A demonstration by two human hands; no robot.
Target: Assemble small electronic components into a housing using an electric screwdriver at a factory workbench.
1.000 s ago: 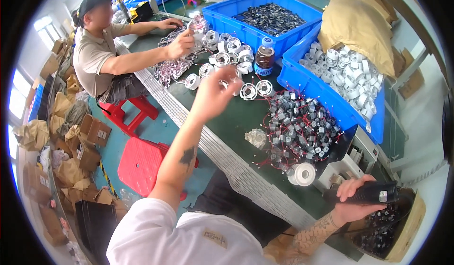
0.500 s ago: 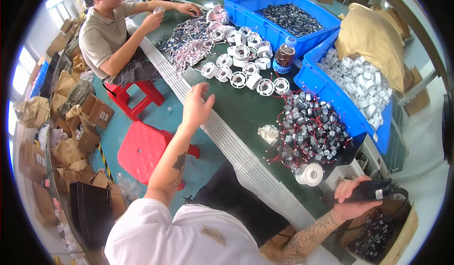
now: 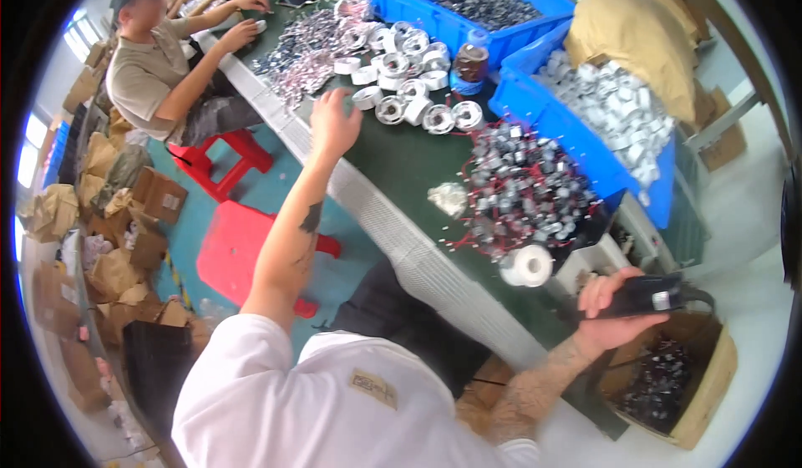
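- Left hand (image 3: 332, 124) raised over the workbench's (image 3: 401, 167) near edge, fingers loosely curled, holding nothing, just short of the white tape rolls (image 3: 401, 100).
- Right hand (image 3: 614, 313) past the bench's right corner, fingers wrapped around a black handheld tool (image 3: 656, 294), above a cardboard box (image 3: 677, 384).

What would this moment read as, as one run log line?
left hand: open, raised over green table edge near white tape rolls | right hand: gripping black handheld tool above cardboard box
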